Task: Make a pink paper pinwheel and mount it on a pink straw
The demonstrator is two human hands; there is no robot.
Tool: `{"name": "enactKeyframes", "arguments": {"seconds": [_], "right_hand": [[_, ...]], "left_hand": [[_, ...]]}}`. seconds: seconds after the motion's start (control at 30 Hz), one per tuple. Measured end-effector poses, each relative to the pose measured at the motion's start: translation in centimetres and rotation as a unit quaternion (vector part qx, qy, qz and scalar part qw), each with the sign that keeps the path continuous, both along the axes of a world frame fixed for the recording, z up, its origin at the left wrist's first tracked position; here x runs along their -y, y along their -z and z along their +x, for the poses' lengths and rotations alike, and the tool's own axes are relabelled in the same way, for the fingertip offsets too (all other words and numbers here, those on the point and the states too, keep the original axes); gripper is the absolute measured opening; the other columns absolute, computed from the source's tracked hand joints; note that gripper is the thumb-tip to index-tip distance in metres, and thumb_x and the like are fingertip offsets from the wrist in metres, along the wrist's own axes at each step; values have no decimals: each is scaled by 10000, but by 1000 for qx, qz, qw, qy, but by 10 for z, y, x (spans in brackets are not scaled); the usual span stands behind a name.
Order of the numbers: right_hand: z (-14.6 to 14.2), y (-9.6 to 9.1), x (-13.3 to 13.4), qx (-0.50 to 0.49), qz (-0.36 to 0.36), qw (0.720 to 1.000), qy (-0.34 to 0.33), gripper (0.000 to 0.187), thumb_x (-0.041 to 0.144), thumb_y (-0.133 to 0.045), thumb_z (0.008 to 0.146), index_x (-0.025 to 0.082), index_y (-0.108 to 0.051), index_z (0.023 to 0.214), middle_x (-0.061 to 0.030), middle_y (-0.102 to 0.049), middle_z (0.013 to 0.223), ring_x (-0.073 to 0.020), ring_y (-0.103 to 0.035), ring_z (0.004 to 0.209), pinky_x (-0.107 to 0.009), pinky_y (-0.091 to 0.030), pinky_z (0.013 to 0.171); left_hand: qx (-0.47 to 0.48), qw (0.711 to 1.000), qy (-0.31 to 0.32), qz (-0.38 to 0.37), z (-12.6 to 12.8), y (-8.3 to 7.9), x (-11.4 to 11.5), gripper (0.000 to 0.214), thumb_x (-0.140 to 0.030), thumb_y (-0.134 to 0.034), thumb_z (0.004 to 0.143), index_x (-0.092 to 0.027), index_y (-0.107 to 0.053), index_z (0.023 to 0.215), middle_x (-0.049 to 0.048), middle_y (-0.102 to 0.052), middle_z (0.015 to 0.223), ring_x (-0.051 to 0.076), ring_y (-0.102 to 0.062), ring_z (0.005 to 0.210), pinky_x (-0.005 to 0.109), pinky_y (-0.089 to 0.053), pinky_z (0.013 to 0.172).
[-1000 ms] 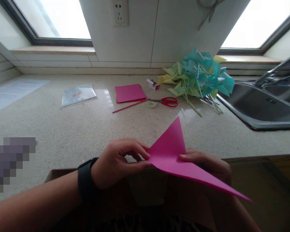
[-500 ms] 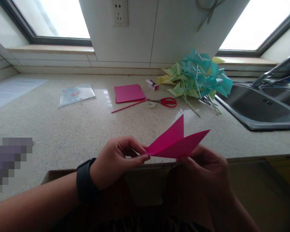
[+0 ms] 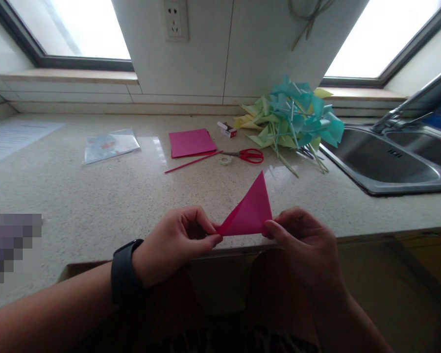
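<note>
A pink sheet of paper [image 3: 250, 211], bent over into a triangle, is held above the counter's front edge with its peak pointing up. My left hand [image 3: 182, 240] pinches its left corner between thumb and fingers. At the lower right corner, my right hand [image 3: 305, 245] grips it with the thumb in front and the fingers partly hidden behind. Beyond the paper lie red-handled scissors [image 3: 252, 156], a small roll of tape [image 3: 225, 160], a thin pink stick [image 3: 193, 162] and a stack of pink paper [image 3: 192, 142].
Folded teal and pale green paper pinwheels [image 3: 297, 115] on sticks are piled beside the steel sink [image 3: 375, 189] at the right. A small white and red box [image 3: 227, 130] stands near the stack. A clear packet [image 3: 112, 146] and a printed sheet [image 3: 18, 139] lie left.
The paper's two raised flaps have come together into one triangle. My right hand has moved slightly left and up with its corner, while my left hand keeps its pinch.
</note>
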State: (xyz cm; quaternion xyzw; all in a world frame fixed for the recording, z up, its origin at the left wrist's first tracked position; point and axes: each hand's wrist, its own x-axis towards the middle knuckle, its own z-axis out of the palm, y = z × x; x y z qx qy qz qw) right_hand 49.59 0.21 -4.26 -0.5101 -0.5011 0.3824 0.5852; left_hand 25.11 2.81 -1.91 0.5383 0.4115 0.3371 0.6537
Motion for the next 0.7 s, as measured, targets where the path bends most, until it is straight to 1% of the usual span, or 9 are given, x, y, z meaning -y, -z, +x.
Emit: {"name": "enactKeyframes", "arguments": {"seconds": [0.07, 0.17, 0.23, 0.3, 0.37, 0.4, 0.47, 0.53, 0.7], "right_hand": [[0, 1, 1, 23, 12, 1000, 5, 167, 261, -844, 780, 216, -685, 805, 20, -714, 713, -112, -688, 625, -187, -558, 578], [-4, 1, 5, 82, 29, 996, -20, 144, 248, -826, 801, 230, -688, 837, 28, -710, 747, -105, -677, 652, -189, -549, 599], [-8, 1, 8, 123, 45, 990, -47, 131, 232, -813, 812, 240, -689, 853, 31, -708, 770, -106, -676, 677, -194, -544, 613], [-11, 0, 12, 147, 56, 985, -72, 116, 225, -795, 828, 245, -687, 866, 28, -708, 790, -114, -678, 697, -209, -543, 625], [-14, 0, 15, 153, 58, 983, -86, 95, 228, -771, 850, 244, -683, 881, 22, -707, 793, -123, -678, 699, -225, -539, 626], [-15, -1, 16, 154, 55, 983, -89, 81, 232, -758, 861, 242, -682, 887, 19, -706, 792, -126, -677, 695, -231, -537, 624], [-18, -4, 18, 157, 45, 983, -87, 54, 245, -736, 879, 236, -683, 883, 12, -704, 785, -129, -670, 687, -238, -536, 620], [-21, -8, 18, 152, 29, 985, -76, 57, 265, -721, 891, 233, -681, 866, 8, -703, 775, -128, -661, 676, -233, -532, 600], [-33, -21, 14, 71, 11, 995, -63, 64, 274, -725, 889, 251, -685, 934, 20, -740, 802, -116, -689, 683, -203, -545, 591]], "left_hand": [[-14, 1000, 22, -6, 0, -3, 1, 344, -292, -852, 764, -169, -606, 971, 25, -733, 907, 124, -683, 743, 235, -534, 665], [-6, 999, 40, -6, 0, -9, 2, 686, -307, -873, 736, -222, -495, 1301, 76, -712, 1135, 186, -715, 886, 308, -563, 764], [11, 998, 59, -6, 1, -11, 2, 765, -304, -885, 714, -223, -492, 1366, 108, -702, 1218, 219, -714, 963, 349, -559, 838], [23, 997, 72, -13, 3, -11, 2, 592, -315, -862, 743, -186, -609, 1263, 107, -742, 1145, 218, -714, 945, 345, -553, 843], [19, 997, 65, -22, 3, -11, 3, 336, -337, -817, 795, -153, -711, 1055, 87, -776, 1001, 191, -710, 861, 302, -550, 779], [13, 998, 56, -23, 3, -10, 4, 258, -343, -798, 815, -148, -731, 970, 76, -781, 946, 175, -703, 819, 277, -543, 739], [-4, 999, 44, -18, 3, -10, 5, 199, -339, -777, 837, -151, -748, 897, 56, -784, 893, 151, -688, 760, 242, -525, 683], [-21, 999, 45, -8, 3, -9, 5, 172, -329, -771, 842, -163, -762, 886, 42, -786, 874, 142, -679, 728, 232, -519, 657], [-55, 996, 68, 15, 2, -7, 7, 176, -351, -757, 858, -181, -786, 890, 32, -794, 859, 145, -681, 721, 223, -517, 640]]}}
